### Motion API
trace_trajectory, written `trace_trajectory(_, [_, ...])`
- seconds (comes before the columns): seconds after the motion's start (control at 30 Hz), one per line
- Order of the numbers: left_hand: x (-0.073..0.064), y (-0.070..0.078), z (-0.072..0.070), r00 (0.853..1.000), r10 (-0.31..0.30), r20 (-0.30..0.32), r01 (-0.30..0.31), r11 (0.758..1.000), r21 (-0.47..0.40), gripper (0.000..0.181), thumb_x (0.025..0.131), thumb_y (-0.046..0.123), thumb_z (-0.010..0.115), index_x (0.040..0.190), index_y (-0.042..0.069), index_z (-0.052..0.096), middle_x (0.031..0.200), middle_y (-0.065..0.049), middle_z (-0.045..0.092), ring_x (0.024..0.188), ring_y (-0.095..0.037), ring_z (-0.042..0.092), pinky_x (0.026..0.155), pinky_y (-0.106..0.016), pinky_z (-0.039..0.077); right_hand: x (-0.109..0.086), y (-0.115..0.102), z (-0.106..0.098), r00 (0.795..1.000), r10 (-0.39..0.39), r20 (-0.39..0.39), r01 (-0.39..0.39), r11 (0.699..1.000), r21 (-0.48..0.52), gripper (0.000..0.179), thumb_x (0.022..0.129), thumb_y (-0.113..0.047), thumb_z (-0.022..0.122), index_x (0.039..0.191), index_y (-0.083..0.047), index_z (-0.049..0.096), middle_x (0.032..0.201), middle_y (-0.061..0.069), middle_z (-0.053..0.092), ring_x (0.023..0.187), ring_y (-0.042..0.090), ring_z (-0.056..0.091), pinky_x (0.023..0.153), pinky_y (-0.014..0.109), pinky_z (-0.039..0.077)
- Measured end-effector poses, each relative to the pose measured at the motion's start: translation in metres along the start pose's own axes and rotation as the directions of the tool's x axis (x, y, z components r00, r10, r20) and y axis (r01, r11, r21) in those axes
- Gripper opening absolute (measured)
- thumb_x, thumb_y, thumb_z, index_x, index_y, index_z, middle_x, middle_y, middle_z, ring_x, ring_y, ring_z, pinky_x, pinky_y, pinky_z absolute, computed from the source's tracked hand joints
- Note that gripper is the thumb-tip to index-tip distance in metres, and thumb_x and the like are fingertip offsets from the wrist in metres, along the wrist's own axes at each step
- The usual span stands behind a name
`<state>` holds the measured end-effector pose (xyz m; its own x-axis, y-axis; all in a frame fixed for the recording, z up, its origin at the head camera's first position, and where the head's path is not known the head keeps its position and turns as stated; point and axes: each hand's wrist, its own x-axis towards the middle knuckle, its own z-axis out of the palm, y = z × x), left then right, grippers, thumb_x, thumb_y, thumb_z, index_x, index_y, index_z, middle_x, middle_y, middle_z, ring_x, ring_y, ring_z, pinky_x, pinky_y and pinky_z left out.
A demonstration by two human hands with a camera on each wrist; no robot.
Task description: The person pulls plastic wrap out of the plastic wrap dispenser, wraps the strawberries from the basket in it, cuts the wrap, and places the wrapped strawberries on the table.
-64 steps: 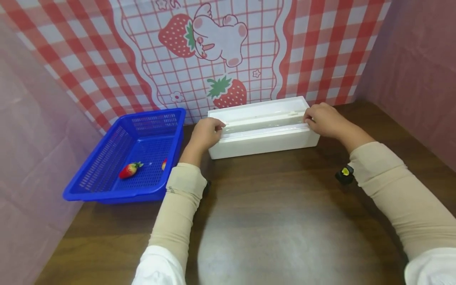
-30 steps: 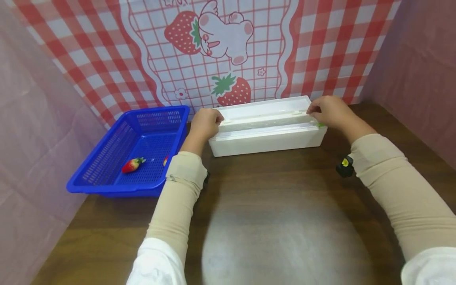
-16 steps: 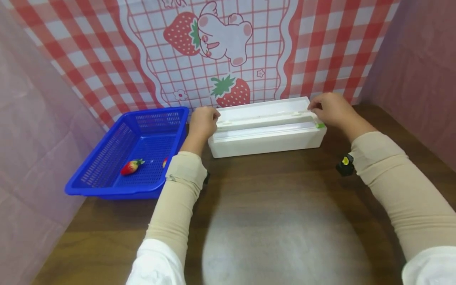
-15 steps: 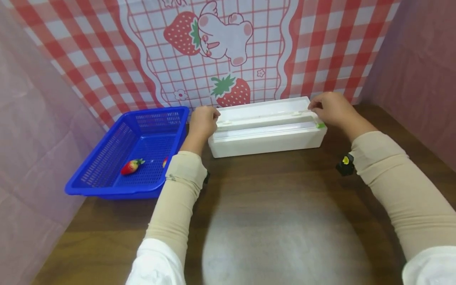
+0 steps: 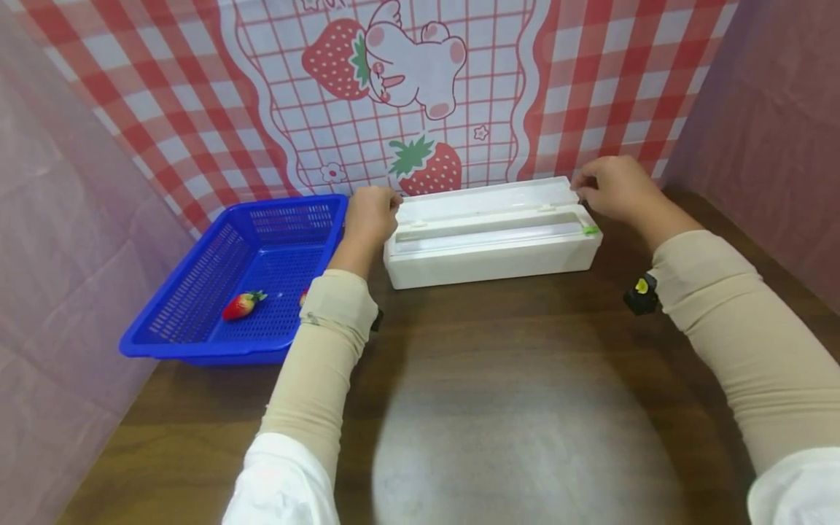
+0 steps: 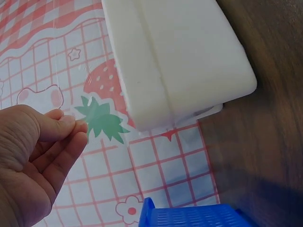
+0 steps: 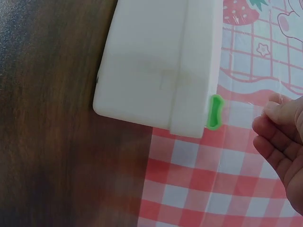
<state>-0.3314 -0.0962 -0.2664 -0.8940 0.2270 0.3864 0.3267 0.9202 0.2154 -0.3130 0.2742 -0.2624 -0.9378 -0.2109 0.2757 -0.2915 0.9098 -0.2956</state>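
A long white cling film dispenser [image 5: 492, 262] stands on the table by the back cloth, its lid tipped back. My left hand [image 5: 370, 215] pinches clear cling film between thumb and fingers just above the dispenser's left end. Past the right end, my right hand [image 5: 617, 189] pinches the film's other corner. The film [image 7: 258, 66] is nearly invisible; faint edges and glints show in both wrist views, where the fingertips are clear of the white casing. A green cutter slider [image 7: 215, 112] sits at the dispenser's right end.
A blue plastic basket [image 5: 216, 353] stands on the left, close to my left forearm. It holds a red strawberry [image 5: 241, 306] and another one mostly hidden by its rim. A checked cloth [image 5: 590, 95] hangs behind; pink cloth walls stand either side.
Both hands have risen and moved back from the dispenser's opening, pinching the film, and spread slightly apart. The green slider, earlier hidden by my right hand, has come into sight.
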Motion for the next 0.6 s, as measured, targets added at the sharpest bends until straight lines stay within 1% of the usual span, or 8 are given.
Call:
trace_trajectory(0.13, [0.001,0.001,-0.004,1.0,0.0,-0.003,0.0,1.0,-0.012,0.023,0.087,-0.001,0.059,0.101,0.007,0.076,0.101,-0.008,0.073,0.1,-0.028,0.065,0.092,-0.038,0.05,0.0,-0.002,-0.004,1.0,-0.001,-0.009,0.001,1.0,-0.006,0.018,0.092,-0.004,0.06,0.106,0.005,0.067,0.101,0.026,0.066,0.086,0.037,0.053,0.082,0.055,0.049])
trace_trajectory(0.3, [0.003,0.003,-0.009,1.0,-0.006,-0.018,0.005,1.0,-0.028,0.022,0.086,-0.002,0.06,0.1,0.005,0.075,0.1,-0.008,0.073,0.099,-0.027,0.065,0.092,-0.036,0.05,-0.001,-0.005,-0.01,0.999,-0.031,-0.025,0.03,0.999,-0.027,0.017,0.091,-0.003,0.06,0.104,0.005,0.068,0.099,0.025,0.066,0.084,0.036,0.053,0.077,0.052,0.048])
trace_trajectory(0.47, [0.003,0.003,-0.014,1.0,-0.001,-0.029,0.001,1.0,-0.018,0.027,0.084,-0.004,0.059,0.102,0.007,0.075,0.103,-0.008,0.073,0.103,-0.028,0.065,0.094,-0.035,0.049,0.0,-0.007,-0.013,0.998,-0.048,-0.043,0.047,0.998,-0.037,0.016,0.091,-0.003,0.06,0.101,0.005,0.069,0.089,0.021,0.067,0.079,0.033,0.054,0.07,0.046,0.048])
trace_trajectory(0.6, [0.004,0.003,-0.016,1.0,-0.007,-0.021,0.006,1.0,-0.018,0.03,0.083,-0.005,0.058,0.104,0.007,0.075,0.105,-0.007,0.073,0.105,-0.028,0.064,0.096,-0.035,0.049,-0.001,-0.008,-0.016,0.996,-0.067,-0.053,0.065,0.997,-0.045,0.014,0.089,-0.002,0.061,0.098,0.005,0.07,0.082,0.018,0.067,0.074,0.03,0.055,0.063,0.042,0.046])
